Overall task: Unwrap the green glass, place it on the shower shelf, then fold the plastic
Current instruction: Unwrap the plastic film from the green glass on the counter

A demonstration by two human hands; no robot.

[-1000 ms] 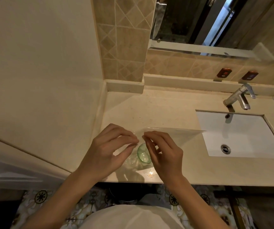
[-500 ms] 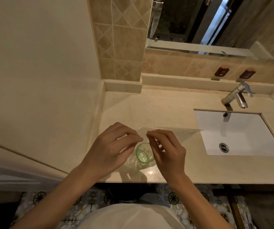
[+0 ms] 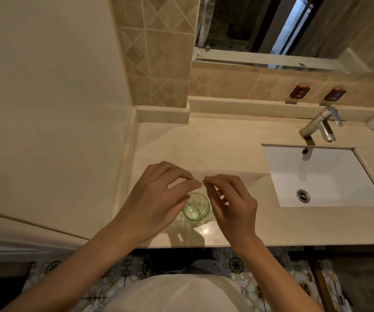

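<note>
Both forearms are reaching in from the bottom of the view, bare to the elbow, and the two hands are meeting above the front of the counter (image 3: 226,143). The left hand (image 3: 156,199) is arching with its knuckles up, the thumb and forefinger pinching the edge of the plastic (image 3: 235,176) while the other fingers are curling loosely underneath. The right hand (image 3: 233,203) is mirroring it, its thumb and forefinger clamping the same edge right beside the left fingertips, so the two pinches are almost touching. The plastic is a thin, clear, glossy sheet that is stretching out flat to the right from the fingers, its far corner reaching the rim of the sink (image 3: 325,176); more of it is lying crinkled on the counter around the glass. The green glass (image 3: 196,207) is standing upright on the counter, near the front edge, just below and between the two hands, its mouth open to the camera. It is small, round and translucent, with faceted walls and a thick pale base catching the light. The counter is a smooth, cream, stone-like slab with a faint sheen. The sink is a white rectangular basin set into it, with a round metal drain, and a brushed metal tap (image 3: 321,124) is standing behind it. The wall behind is covered with tan tiles laid in a diamond pattern.
</note>
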